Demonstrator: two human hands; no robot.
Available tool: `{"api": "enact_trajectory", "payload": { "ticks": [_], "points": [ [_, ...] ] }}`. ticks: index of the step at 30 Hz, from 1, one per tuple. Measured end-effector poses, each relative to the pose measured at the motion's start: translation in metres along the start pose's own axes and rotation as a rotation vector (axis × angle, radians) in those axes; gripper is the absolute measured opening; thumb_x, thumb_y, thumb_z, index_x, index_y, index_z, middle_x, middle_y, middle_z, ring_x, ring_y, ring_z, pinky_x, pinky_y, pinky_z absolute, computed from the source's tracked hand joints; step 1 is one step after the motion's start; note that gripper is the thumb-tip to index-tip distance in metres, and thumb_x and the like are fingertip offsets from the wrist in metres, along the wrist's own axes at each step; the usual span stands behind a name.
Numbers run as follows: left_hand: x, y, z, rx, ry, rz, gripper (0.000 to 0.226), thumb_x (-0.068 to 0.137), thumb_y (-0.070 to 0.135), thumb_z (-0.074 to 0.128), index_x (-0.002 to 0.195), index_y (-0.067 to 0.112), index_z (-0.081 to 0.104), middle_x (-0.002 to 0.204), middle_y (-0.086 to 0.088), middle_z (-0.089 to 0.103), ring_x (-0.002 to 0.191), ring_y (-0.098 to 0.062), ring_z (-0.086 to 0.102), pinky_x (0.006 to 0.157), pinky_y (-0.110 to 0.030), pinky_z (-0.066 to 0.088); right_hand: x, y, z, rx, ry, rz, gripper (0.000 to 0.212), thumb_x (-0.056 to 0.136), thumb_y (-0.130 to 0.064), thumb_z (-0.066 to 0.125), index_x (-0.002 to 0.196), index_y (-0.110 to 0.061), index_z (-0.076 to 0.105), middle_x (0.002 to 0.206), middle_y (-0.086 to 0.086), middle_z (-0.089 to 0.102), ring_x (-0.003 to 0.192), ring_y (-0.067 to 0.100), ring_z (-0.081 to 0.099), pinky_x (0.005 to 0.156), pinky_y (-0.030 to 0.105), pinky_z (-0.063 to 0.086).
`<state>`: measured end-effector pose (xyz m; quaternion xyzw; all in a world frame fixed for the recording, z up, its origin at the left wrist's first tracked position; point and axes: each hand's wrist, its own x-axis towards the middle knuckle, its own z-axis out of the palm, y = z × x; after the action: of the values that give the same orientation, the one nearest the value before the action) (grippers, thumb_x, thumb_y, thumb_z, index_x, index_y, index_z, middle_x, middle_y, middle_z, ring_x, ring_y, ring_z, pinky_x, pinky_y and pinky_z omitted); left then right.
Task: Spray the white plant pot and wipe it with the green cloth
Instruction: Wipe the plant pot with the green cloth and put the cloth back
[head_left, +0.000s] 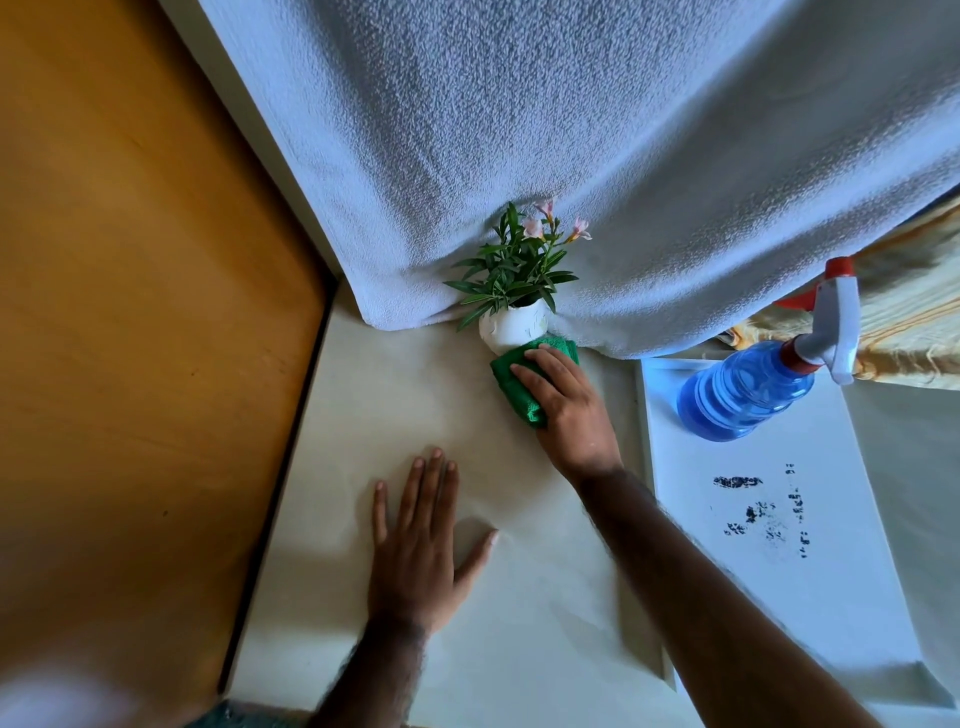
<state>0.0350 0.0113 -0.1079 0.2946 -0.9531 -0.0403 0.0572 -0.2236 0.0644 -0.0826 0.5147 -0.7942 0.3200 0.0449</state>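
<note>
A small white plant pot (506, 326) with green leaves and pink flowers stands at the back of the pale table (395, 415), against a hanging white towel. My right hand (563, 405) presses the green cloth (514, 387) down on the table, and the cloth's far edge touches the pot's base. My left hand (423, 540) lies flat on the table with fingers spread, holding nothing, nearer to me and left of the cloth. A blue spray bottle (753, 387) with a white and red trigger stands to the right on a white board.
The white towel (571, 156) hangs behind the pot. A wooden panel (130, 312) borders the table on the left. The white board (810, 587) on the right carries dark smudges. Yellowish striped fabric (904, 322) shows behind the bottle.
</note>
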Motion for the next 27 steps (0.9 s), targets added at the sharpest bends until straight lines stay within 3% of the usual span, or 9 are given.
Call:
{"api": "enact_trajectory", "payload": {
  "ticks": [4,8,15,18,23,27],
  "points": [
    [0.0,0.0,0.0,-0.013,-0.001,-0.004,0.09,0.101,0.072,0.04,0.165,0.009,0.038,0.177,-0.011,0.031,0.162,-0.03,0.033,0.125,-0.071,0.033,-0.015,-0.002,-0.003,0.004,-0.036,0.01,0.036,0.091,0.0,0.067,0.128,-0.003,0.071,0.135,0.022,0.065,0.13,0.043,0.058,0.106,0.058,0.051],
    [0.001,0.0,0.0,-0.018,-0.003,-0.003,0.09,0.101,0.072,0.041,0.166,0.01,0.036,0.177,-0.01,0.031,0.163,-0.029,0.032,0.125,-0.07,0.032,-0.004,-0.013,-0.013,0.004,0.034,-0.13,0.036,0.094,-0.001,0.064,0.129,-0.001,0.07,0.137,0.022,0.064,0.135,0.04,0.054,0.113,0.056,0.045],
    [0.0,0.0,0.002,-0.018,0.008,0.0,0.091,0.102,0.074,0.037,0.166,0.01,0.035,0.176,-0.01,0.032,0.161,-0.03,0.035,0.125,-0.07,0.032,0.02,-0.005,-0.011,-0.104,0.109,-0.144,0.033,0.097,-0.004,0.06,0.129,-0.002,0.07,0.135,0.022,0.064,0.134,0.038,0.052,0.11,0.055,0.047],
    [0.0,0.0,0.001,-0.018,0.005,0.0,0.091,0.102,0.074,0.037,0.166,0.009,0.035,0.176,-0.01,0.032,0.162,-0.03,0.034,0.125,-0.07,0.032,0.012,-0.004,-0.006,-0.147,0.125,-0.06,0.038,0.094,-0.005,0.057,0.129,-0.002,0.07,0.134,0.024,0.064,0.131,0.039,0.051,0.111,0.051,0.048],
    [0.001,0.0,0.002,-0.009,-0.001,-0.006,0.091,0.101,0.074,0.039,0.166,0.011,0.035,0.177,-0.01,0.032,0.162,-0.03,0.034,0.125,-0.071,0.033,0.005,-0.013,0.0,-0.134,0.093,0.079,0.06,0.075,0.014,0.067,0.133,-0.002,0.066,0.133,0.025,0.06,0.129,0.04,0.049,0.113,0.051,0.045],
    [0.0,-0.001,0.001,-0.003,0.006,-0.003,0.091,0.099,0.071,0.046,0.166,0.01,0.036,0.177,-0.01,0.031,0.162,-0.029,0.033,0.124,-0.07,0.033,-0.002,-0.021,0.001,-0.11,0.035,0.183,0.056,0.078,0.005,0.052,0.132,0.0,0.066,0.129,0.025,0.061,0.122,0.041,0.054,0.108,0.051,0.05]
  ]
}}
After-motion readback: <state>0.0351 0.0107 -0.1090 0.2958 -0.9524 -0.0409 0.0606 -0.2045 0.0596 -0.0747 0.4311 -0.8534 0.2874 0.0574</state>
